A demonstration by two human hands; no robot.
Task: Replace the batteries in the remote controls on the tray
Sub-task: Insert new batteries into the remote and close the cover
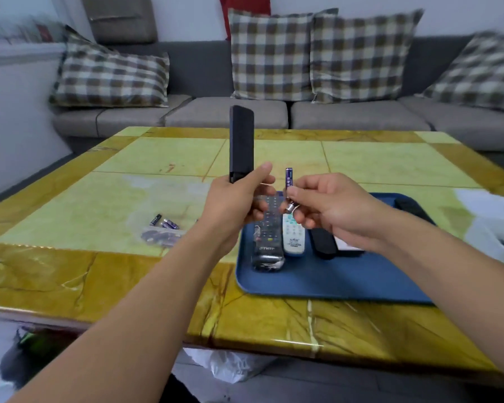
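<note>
Head view, frame centre: left hand [239, 196] grips the lower end of a black remote [241, 142], held upright w/ its plain back toward the camera, probably so the battery bay faces the other hand; whether the cover is off can't be told. Right hand [329, 209], just beside it, pinches a purple battery [289, 178] between thumb and forefinger, top end up; a metallic end under the fingers suggests a second cell, but that's unclear. Judged step: swapping cells in the held remote. Below the hands, lower centre-right, a blue tray [332, 282] holds the waiting units side by side: a dark wrapped remote [268, 242], a white remote [293, 237], a black one [323, 242] partly under the right wrist, and another dark one [410, 206] at the tray's far right. Left of centre, off the tray, loose batteries [165, 223] lie by a clear bag [160, 236] on the table [99, 205], apart from the tray, presumably as a separate pile; new vs. spent can't be told.
</note>
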